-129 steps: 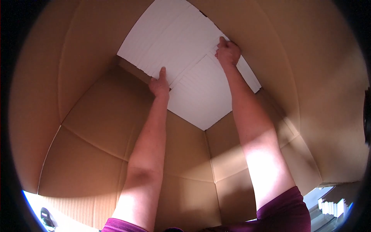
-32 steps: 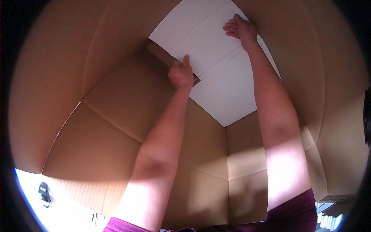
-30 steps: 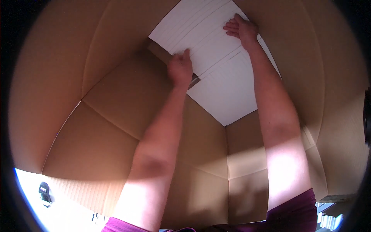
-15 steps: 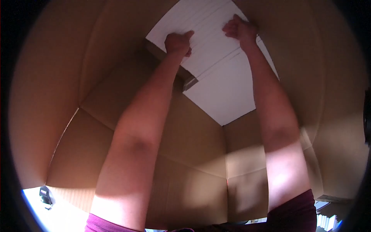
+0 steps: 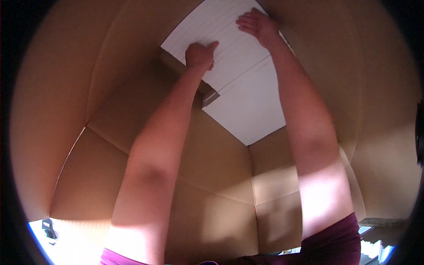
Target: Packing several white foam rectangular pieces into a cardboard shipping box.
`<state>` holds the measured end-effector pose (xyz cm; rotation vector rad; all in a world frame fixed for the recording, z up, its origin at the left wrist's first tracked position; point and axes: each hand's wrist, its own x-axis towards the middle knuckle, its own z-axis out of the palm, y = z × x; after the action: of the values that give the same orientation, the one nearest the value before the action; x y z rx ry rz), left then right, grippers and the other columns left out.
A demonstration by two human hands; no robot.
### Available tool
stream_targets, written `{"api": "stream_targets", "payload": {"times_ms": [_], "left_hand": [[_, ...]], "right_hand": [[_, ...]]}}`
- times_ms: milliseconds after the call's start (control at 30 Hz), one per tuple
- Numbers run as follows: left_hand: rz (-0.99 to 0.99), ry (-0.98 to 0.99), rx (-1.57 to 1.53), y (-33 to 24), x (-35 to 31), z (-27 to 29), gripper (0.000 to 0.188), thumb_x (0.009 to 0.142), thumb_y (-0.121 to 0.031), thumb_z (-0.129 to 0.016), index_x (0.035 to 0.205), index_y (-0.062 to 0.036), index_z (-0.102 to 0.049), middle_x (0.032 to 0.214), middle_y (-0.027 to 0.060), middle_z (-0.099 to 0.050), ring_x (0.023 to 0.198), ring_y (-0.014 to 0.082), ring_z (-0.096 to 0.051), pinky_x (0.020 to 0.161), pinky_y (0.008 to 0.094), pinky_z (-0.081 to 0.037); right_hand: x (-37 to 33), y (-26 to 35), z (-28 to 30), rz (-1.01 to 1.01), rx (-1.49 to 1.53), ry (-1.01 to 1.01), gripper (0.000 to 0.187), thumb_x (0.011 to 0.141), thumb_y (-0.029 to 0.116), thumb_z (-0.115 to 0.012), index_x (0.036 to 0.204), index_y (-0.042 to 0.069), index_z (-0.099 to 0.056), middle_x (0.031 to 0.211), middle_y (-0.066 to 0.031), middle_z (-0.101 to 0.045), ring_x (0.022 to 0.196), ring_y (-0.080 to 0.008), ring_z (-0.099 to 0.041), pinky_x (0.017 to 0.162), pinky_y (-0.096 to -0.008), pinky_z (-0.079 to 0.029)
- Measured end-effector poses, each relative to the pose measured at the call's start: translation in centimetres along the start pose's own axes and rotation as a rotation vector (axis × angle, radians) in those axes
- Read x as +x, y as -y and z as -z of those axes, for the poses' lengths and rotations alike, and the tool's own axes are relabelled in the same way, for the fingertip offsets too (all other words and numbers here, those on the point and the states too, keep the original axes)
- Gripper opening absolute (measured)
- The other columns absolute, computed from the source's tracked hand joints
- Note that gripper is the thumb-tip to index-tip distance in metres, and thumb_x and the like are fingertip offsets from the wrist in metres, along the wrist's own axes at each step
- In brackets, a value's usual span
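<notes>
Inside a large cardboard box lies a stack of white flat panels point(image 5: 176, 42), with thin dark lines running across it. My left hand point(image 5: 199, 56) rests over its left edge, thumb stuck out and the other fingers curled in. What those fingers hold, if anything, is hidden. Farther to the right, my right hand point(image 5: 259, 28) lies on the white surface near its far right edge, open, its fingers extended to the left. Nearer to me and apparently lower is a plain white panel point(image 5: 254, 110), meeting the box walls at its corner.
Tall cardboard walls point(image 5: 48, 97) surround both arms, with creases and a vertical corner seam. Part of a cardboard wall point(image 5: 216, 168) stands just below the panels. Outside the box at lower left, a small dark object point(image 5: 47, 229) lies on a bright surface.
My right hand has moved left across the white panels, and its fingers have straightened out. The left hand stays at the stack's left edge. The view has shifted slightly.
</notes>
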<state>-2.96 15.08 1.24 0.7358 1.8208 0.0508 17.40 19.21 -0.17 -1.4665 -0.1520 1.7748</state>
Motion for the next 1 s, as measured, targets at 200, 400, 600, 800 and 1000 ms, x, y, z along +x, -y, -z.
{"api": "stream_targets", "payload": {"times_ms": [200,400,600,800,1000], "left_hand": [[-0.622,-0.148,0.866,3.9,3.0,0.1,0.058,0.079,-0.055,-0.073,0.063,0.0004,-0.064,0.060,0.0139,-0.065,0.059,0.0260,-0.067,0.071,0.0373,-0.055],[-0.173,0.057,0.364,2.4,0.9,-2.1,0.059,0.078,-0.054,-0.074,0.069,0.0033,-0.064,0.061,0.0151,-0.066,0.051,0.0297,-0.064,0.062,0.0399,-0.056],[-0.333,-0.053,0.566,3.2,3.0,-2.1,0.057,0.079,-0.055,-0.073,0.072,0.0012,-0.066,0.060,0.0110,-0.066,0.053,0.0241,-0.066,0.063,0.0377,-0.057],[-0.167,0.075,0.463,2.1,0.0,-2.3,0.056,0.080,-0.054,-0.072,0.065,-0.0013,-0.065,0.057,0.0105,-0.064,0.052,0.0216,-0.066,0.060,0.0355,-0.056],[-0.134,0.269,0.483,2.9,-1.0,-0.9,0.054,0.082,-0.047,-0.073,0.057,-0.0005,-0.062,0.056,0.0106,-0.063,0.047,0.0198,-0.062,0.051,0.0342,-0.054]], "right_hand": [[0.4,0.6,-1.5,0.023,-0.027,0.045,0.042,0.101,0.028,-0.050,0.117,-0.011,-0.052,0.115,-0.0256,-0.062,0.107,-0.0351,-0.064,0.092,-0.0416,-0.057],[-4.1,-0.5,2.2,-0.072,-0.003,-0.076,0.040,0.100,0.028,-0.054,0.112,-0.009,-0.055,0.111,-0.0243,-0.064,0.104,-0.0344,-0.065,0.090,-0.0405,-0.058],[-8.0,-4.4,5.3,-0.117,-0.163,-0.155,0.043,0.098,0.032,-0.056,0.108,-0.010,-0.059,0.101,-0.0233,-0.068,0.092,-0.0316,-0.070,0.076,-0.0387,-0.059],[-7.8,-5.2,6.4,-0.163,-0.220,-0.189,0.049,0.099,0.034,-0.054,0.110,-0.013,-0.058,0.102,-0.0251,-0.068,0.086,-0.0315,-0.072,0.077,-0.0389,-0.061],[-7.5,-4.8,6.7,-0.086,-0.183,-0.111,0.052,0.097,0.036,-0.056,0.111,-0.013,-0.058,0.103,-0.0250,-0.068,0.096,-0.0324,-0.070,0.081,-0.0389,-0.059]]}}
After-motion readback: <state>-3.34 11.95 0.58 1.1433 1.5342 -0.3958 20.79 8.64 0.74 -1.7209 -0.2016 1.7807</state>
